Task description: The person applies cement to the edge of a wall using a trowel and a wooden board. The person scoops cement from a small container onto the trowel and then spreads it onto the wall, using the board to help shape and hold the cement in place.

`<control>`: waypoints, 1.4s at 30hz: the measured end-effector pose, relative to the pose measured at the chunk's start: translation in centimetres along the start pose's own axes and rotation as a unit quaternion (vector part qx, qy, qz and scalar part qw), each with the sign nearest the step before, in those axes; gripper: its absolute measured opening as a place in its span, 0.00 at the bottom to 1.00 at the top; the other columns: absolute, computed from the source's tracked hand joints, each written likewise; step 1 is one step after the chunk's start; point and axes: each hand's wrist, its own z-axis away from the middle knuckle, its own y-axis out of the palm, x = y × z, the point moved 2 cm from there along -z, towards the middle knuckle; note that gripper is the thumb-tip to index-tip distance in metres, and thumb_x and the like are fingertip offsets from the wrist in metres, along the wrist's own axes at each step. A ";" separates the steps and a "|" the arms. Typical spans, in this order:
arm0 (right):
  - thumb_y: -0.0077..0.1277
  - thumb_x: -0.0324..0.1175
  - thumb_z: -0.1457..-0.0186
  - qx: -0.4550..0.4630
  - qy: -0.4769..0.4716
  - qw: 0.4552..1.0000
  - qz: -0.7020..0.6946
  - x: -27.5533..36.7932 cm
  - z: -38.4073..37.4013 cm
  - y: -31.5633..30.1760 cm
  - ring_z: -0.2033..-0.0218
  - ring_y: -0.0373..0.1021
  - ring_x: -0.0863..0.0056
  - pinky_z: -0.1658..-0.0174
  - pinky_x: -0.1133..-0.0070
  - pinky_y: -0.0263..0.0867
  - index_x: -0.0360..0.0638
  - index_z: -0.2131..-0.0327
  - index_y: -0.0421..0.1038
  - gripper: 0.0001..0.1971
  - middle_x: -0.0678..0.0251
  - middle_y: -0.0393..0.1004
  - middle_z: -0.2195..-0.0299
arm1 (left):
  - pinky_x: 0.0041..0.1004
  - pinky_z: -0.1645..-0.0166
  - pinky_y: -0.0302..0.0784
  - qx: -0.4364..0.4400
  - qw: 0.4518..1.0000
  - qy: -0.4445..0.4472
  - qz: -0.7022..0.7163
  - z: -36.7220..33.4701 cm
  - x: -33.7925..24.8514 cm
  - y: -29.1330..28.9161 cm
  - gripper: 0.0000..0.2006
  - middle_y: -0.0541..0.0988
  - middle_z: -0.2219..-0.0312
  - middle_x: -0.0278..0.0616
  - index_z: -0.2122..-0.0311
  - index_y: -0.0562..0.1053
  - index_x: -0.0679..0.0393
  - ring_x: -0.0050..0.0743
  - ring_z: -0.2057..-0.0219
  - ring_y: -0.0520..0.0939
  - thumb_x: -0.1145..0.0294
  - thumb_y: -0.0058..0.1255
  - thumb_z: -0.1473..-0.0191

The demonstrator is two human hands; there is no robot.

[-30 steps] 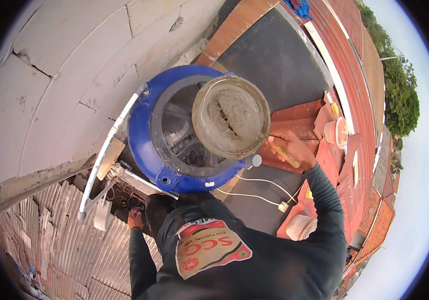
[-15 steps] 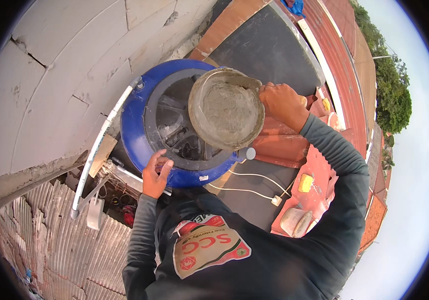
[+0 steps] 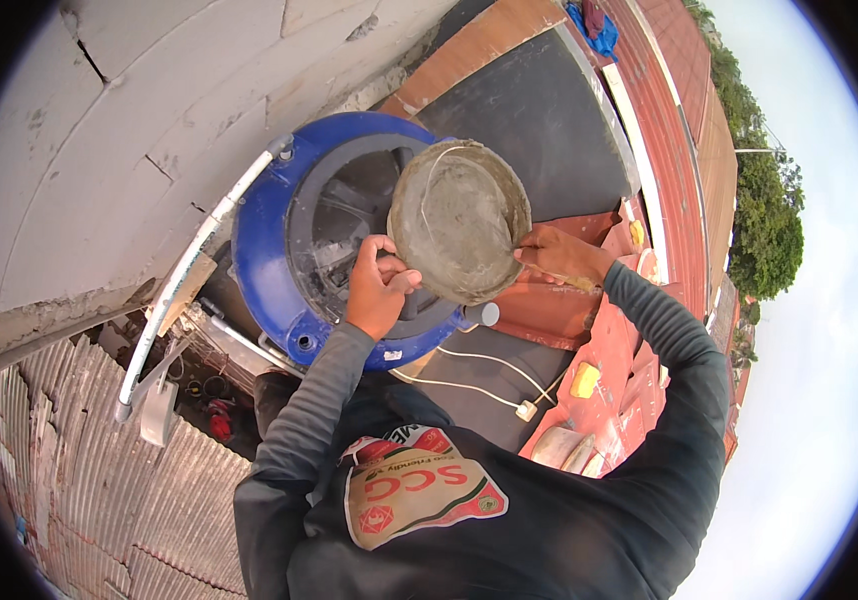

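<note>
A round, cement-caked bucket (image 3: 419,225) with grey wet mortar in it and a thin wire handle sits over the right part of the lid of a blue water tank (image 3: 264,265). My left hand (image 3: 379,290) is at the bucket's lower left rim, thumb and fingers closed around its edge. On the opposite side, my right hand (image 3: 561,257) has its fingertips pinched at the rim. Something narrow and tan shows just beneath that hand; its kind is unclear. The fingers' undersides are hidden.
A grey block wall (image 3: 99,180) rises at the left, with a white pipe (image 3: 194,250) before it. Red metal sheets (image 3: 614,380) lie at the right, holding yellow pieces (image 3: 585,380). White cable (image 3: 479,388) runs beside the tank. Corrugated roofing (image 3: 89,470) lies lower left.
My left hand has moved up and right from the tank's edge to the bucket's rim. My right hand has shifted lower along the rim, and the bucket has turned slightly.
</note>
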 end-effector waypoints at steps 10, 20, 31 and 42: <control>0.48 0.41 0.32 -0.007 -0.049 0.954 -0.295 -0.8 3.8 2.6 0.80 0.65 0.84 0.78 0.84 0.60 0.35 0.64 0.74 0.16 0.71 0.68 0.78 | 0.26 0.62 0.76 -0.003 0.999 -0.014 -0.041 0.2 -0.7 -0.2 0.21 0.81 0.69 0.45 0.50 0.58 0.58 0.29 0.68 0.84 0.81 0.55 0.44; 0.46 0.39 0.31 -0.096 -0.060 0.938 -0.328 -2.3 5.9 3.8 0.83 0.65 0.84 0.80 0.84 0.60 0.36 0.64 0.73 0.15 0.69 0.71 0.78 | 0.25 0.59 0.74 -0.024 0.995 0.007 -0.098 1.4 -0.7 -0.5 0.24 0.80 0.67 0.43 0.46 0.60 0.60 0.24 0.65 0.81 0.75 0.58 0.43; 0.49 0.41 0.33 -0.131 -0.058 0.944 -0.298 -2.8 7.2 2.6 0.82 0.67 0.83 0.79 0.84 0.63 0.34 0.54 0.75 0.18 0.70 0.72 0.76 | 0.25 0.61 0.75 -0.077 0.990 0.021 -0.113 3.3 -0.2 -4.4 0.20 0.81 0.70 0.40 0.49 0.66 0.60 0.21 0.70 0.79 0.68 0.60 0.42; 0.48 0.41 0.33 -0.139 -0.094 0.929 -0.330 -3.0 6.5 4.3 0.85 0.66 0.83 0.82 0.84 0.61 0.38 0.64 0.73 0.15 0.68 0.72 0.79 | 0.40 0.58 0.74 -0.043 0.960 0.174 -0.213 1.2 -7.0 4.4 0.25 0.77 0.69 0.46 0.43 0.62 0.66 0.40 0.65 0.79 0.60 0.53 0.37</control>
